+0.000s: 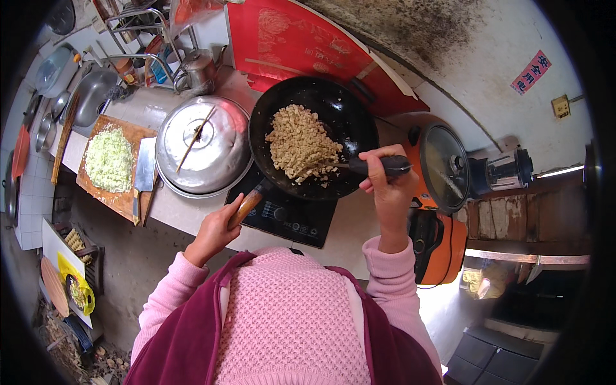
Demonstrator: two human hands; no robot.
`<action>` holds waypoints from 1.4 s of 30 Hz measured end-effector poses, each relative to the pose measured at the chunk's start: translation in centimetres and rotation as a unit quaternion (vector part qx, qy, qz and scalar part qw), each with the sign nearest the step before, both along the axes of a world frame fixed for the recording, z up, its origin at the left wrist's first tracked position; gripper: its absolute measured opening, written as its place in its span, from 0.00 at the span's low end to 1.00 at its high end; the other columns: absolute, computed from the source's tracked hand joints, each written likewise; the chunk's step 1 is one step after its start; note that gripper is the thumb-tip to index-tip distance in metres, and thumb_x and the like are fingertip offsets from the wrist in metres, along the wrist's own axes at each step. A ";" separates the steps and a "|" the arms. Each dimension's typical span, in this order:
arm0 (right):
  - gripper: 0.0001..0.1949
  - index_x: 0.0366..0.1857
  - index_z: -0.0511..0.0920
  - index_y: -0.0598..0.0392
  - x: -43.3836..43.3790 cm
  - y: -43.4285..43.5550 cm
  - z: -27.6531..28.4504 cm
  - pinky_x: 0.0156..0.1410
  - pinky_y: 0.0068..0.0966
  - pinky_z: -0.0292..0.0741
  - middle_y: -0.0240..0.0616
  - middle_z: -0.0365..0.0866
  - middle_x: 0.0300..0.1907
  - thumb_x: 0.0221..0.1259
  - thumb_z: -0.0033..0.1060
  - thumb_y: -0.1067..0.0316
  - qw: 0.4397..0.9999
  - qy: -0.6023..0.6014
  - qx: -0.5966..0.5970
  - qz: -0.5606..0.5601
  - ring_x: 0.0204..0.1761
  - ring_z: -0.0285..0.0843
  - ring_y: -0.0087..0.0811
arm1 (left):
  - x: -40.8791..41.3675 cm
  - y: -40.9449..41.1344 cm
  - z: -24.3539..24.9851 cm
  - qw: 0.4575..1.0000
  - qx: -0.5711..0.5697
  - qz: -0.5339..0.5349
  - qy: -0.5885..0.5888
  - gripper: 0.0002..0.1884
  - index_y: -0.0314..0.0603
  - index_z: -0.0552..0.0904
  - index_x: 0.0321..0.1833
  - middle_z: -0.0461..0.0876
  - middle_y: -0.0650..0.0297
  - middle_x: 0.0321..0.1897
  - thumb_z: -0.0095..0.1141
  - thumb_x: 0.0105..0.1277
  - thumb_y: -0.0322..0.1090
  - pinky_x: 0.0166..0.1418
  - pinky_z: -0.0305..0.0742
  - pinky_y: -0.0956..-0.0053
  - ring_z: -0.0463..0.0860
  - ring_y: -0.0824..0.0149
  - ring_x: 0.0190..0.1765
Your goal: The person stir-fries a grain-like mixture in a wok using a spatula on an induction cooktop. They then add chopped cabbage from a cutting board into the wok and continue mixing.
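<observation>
A black wok sits over a black induction cooktop. My left hand grips its wooden handle. Pale, crumbly chopped food is heaped in the wok's left and middle part, with small bits scattered around the heap. My right hand is closed around the dark handle of a spatula. The spatula's metal end reaches into the lower right of the heap, where the food hides its blade.
Left of the wok stands a large domed metal lid. Beyond it, a cleaver lies on a wooden cutting board with shredded green vegetable. An orange electric pan with glass lid and a blender stand to the right.
</observation>
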State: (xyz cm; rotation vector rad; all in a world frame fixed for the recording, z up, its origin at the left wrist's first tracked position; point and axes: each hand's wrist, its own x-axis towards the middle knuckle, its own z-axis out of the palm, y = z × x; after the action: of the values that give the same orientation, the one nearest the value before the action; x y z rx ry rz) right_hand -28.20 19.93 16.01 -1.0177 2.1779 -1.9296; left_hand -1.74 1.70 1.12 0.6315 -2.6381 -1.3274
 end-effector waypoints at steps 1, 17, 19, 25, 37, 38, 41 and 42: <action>0.04 0.36 0.80 0.58 0.0 0.1 0.1 0.29 0.12 0.74 0.27 0.82 0.30 0.65 0.68 0.74 0.998 -0.045 0.039 0.033 0.25 0.77 0.13 | 0.0 0.0 0.0 1.000 0.000 -0.001 0.001 0.42 0.45 0.67 0.78 0.81 0.43 0.42 0.60 0.54 0.24 0.50 0.78 0.62 0.82 0.42 0.44; 0.13 0.38 0.78 0.56 0.7 -2.0 0.3 0.29 0.13 0.78 0.28 0.82 0.28 0.57 0.79 0.72 0.993 -0.081 0.048 0.072 0.25 0.80 0.15 | -0.2 -0.1 0.5 1.000 -0.008 -0.001 -0.020 0.40 0.45 0.68 0.77 0.82 0.46 0.42 0.59 0.56 0.25 0.48 0.78 0.56 0.83 0.43 0.43; 0.13 0.38 0.78 0.56 0.2 -2.6 0.0 0.29 0.13 0.78 0.28 0.81 0.29 0.57 0.78 0.72 0.997 -0.061 0.010 0.055 0.25 0.80 0.15 | -0.2 -0.1 0.6 1.000 -0.004 0.001 -0.021 0.40 0.45 0.68 0.77 0.82 0.46 0.40 0.59 0.56 0.25 0.47 0.78 0.56 0.83 0.43 0.42; 0.10 0.39 0.78 0.57 0.0 -4.6 -0.4 0.30 0.14 0.80 0.32 0.83 0.36 0.60 0.73 0.75 0.992 -0.061 0.064 0.092 0.28 0.82 0.17 | -0.1 -0.1 0.5 1.000 -0.007 -0.004 -0.013 0.40 0.45 0.68 0.77 0.81 0.47 0.39 0.59 0.56 0.25 0.46 0.78 0.56 0.82 0.43 0.42; 0.12 0.38 0.77 0.56 -1.0 -5.8 -2.0 0.29 0.16 0.79 0.29 0.80 0.34 0.58 0.76 0.73 0.995 -0.037 0.029 0.086 0.28 0.80 0.16 | -0.2 -0.1 0.5 1.000 -0.004 -0.001 -0.011 0.40 0.44 0.68 0.77 0.80 0.48 0.37 0.59 0.55 0.25 0.46 0.77 0.56 0.83 0.44 0.41; 0.12 0.38 0.77 0.56 -1.0 -5.7 -2.0 0.29 0.16 0.79 0.29 0.80 0.34 0.58 0.76 0.73 0.996 -0.034 0.023 0.082 0.28 0.80 0.16 | -0.2 -0.1 0.4 1.000 -0.008 -0.001 -0.012 0.40 0.45 0.68 0.77 0.80 0.48 0.37 0.59 0.55 0.26 0.46 0.77 0.56 0.83 0.44 0.41; 0.12 0.38 0.77 0.56 -1.0 -5.5 -1.9 0.30 0.15 0.79 0.30 0.81 0.33 0.58 0.76 0.74 0.991 -0.059 0.054 0.109 0.28 0.80 0.16 | -0.1 -0.1 0.3 1.000 0.003 -0.001 -0.010 0.42 0.45 0.67 0.78 0.78 0.46 0.35 0.60 0.55 0.25 0.45 0.77 0.61 0.81 0.45 0.38; 0.12 0.38 0.77 0.56 -1.0 -5.3 -1.8 0.30 0.15 0.78 0.30 0.80 0.33 0.58 0.76 0.75 0.991 -0.050 0.060 0.112 0.28 0.80 0.16 | -0.1 -0.1 0.3 1.000 0.004 -0.001 -0.004 0.42 0.45 0.67 0.78 0.78 0.46 0.35 0.60 0.55 0.25 0.45 0.77 0.61 0.81 0.45 0.38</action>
State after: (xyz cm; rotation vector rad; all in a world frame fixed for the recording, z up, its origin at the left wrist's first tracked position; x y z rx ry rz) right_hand -29.21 14.66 14.24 -1.0683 2.0023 -1.6940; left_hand -1.88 1.60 1.44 0.6369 -2.6422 -1.3399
